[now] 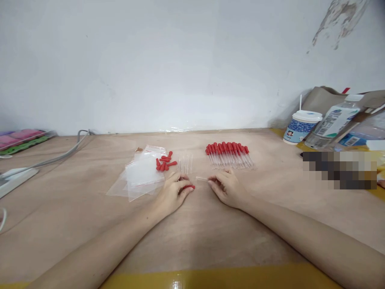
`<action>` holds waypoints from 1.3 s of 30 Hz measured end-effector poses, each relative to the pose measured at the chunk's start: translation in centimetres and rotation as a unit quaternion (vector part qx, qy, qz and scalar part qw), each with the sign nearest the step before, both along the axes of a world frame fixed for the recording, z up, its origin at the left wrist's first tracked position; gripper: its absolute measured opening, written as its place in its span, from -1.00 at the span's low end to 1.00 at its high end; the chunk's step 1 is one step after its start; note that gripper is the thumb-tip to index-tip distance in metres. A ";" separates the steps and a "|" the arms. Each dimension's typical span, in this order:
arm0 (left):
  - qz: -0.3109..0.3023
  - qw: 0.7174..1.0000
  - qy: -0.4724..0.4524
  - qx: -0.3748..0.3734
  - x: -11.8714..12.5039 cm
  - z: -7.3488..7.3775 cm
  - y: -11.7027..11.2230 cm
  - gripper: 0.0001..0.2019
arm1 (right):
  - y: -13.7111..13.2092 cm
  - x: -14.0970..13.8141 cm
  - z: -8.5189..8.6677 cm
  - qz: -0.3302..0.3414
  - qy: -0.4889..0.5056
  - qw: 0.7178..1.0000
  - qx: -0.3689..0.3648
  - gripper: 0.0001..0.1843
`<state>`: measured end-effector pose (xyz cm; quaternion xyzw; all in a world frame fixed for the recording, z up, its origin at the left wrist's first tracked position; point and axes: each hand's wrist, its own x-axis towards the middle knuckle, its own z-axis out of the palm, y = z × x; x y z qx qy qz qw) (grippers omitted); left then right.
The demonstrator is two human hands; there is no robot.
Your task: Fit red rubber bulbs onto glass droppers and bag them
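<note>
Tube (201, 178) looks clear and thin, bulb (189, 187) red.

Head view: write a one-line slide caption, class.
Left hand holds a red bulb, right hand a clear tube, near red-capped droppers.

Head camera — looks forward-down, near table (192, 241), facing wall (180, 60).

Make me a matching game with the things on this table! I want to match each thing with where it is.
Things:
1. red cap
2. clear tube
3. plastic bags
4. paper cup

Places:
a. far right of the table
b. held in the right hand
c. lying flat, left of both hands
d. held in the left hand

Pairs: 1-d, 2-b, 3-c, 4-a
</note>
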<state>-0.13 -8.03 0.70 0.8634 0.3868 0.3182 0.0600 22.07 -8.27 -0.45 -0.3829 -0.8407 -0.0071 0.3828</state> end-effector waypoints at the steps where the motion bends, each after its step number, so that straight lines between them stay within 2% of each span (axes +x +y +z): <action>1: -0.003 1.000 -0.007 -0.008 0.0 0.1 0.0 -0.83 | 0.0 -0.1 0.0 0.004 0.000 1.000 0.001 -0.84; 8: 0.029 0.987 -0.087 -0.134 0.3 0.3 -0.4 -0.83 | -0.5 -0.3 0.2 0.013 0.008 1.000 0.004 -0.81; 14: -0.006 0.968 -0.145 -0.206 0.3 -0.2 -0.4 -0.82 | -0.8 -0.7 0.0 0.042 0.009 0.999 0.004 -0.82; 21: -0.047 0.954 -0.161 -0.248 0.2 -0.3 -0.1 -0.78 | -0.2 -0.2 -0.4 0.084 0.016 0.996 -0.019 -0.84; 26: -0.057 0.949 -0.142 -0.277 0.1 -0.2 -0.4 -0.75 | 0.1 0.3 0.0 0.080 -0.024 0.996 -0.034 -0.83; 33: -0.037 0.951 -0.116 -0.283 0.3 0.1 -0.8 -0.75 | -0.5 0.1 0.7 0.026 -0.092 0.994 0.045 -0.76; 39: -0.041 0.951 -0.124 -0.279 0.4 0.1 -0.9 -0.79 | -1.0 -0.4 0.8 0.034 -0.074 0.995 0.048 -0.74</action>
